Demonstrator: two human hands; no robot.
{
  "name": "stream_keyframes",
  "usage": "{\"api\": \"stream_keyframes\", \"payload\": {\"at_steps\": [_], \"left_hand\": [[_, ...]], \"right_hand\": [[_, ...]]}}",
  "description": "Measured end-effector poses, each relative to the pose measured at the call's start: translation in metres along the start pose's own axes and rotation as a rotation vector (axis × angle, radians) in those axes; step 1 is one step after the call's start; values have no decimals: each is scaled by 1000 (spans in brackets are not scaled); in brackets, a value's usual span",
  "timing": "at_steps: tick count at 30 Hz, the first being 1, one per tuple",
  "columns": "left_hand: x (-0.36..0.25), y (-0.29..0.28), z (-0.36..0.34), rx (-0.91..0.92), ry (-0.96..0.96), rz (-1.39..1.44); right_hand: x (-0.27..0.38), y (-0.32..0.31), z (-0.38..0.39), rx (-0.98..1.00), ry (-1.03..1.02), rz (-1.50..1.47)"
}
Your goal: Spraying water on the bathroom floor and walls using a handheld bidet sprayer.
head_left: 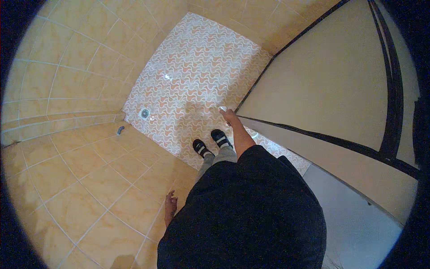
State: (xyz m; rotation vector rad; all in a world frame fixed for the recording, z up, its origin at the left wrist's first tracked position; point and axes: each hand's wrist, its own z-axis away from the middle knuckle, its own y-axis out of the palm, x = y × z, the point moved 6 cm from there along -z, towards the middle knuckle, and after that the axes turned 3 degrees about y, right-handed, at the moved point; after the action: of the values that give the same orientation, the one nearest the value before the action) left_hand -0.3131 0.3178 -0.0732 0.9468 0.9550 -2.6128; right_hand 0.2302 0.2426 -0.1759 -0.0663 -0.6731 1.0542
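Observation:
Out in front of my body, my right hand (229,117) is closed round a small white object (223,108); its kind is too small to make out. Close by on the right stands a beige door panel (322,80) with dark edging. My left hand (171,205) hangs low at my left side, near the tiled wall (103,201). Its fingers are loosely bent and a little apart, with nothing visible in them.
I stand in dark strapped shoes (220,138) on a patterned pink and white floor (201,58). A round drain grate (144,113) lies toward the left. A short grey pipe end (120,130) sticks out of the wall. Grey floor (345,210) shows past the door.

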Motion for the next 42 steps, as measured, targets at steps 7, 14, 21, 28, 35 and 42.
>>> {"api": "stream_keyframes", "payload": {"at_steps": [7,14,21,28,35,42], "left_hand": [[17,-1,-6,-48,-251,378],[-42,-14,-6,23,35,-102],[-22,-11,-28,-35,76,104],[-22,-15,-47,-51,91,82],[-26,-26,-47,-105,230,-95],[-24,-24,-59,-14,68,-165]], "right_hand": [[-10,-9,-7,-35,13,-48],[16,-15,33,-37,-167,290],[29,0,97,76,-346,517],[16,5,93,125,-416,602],[18,0,109,84,-430,649],[9,-11,103,5,-387,602]]}}
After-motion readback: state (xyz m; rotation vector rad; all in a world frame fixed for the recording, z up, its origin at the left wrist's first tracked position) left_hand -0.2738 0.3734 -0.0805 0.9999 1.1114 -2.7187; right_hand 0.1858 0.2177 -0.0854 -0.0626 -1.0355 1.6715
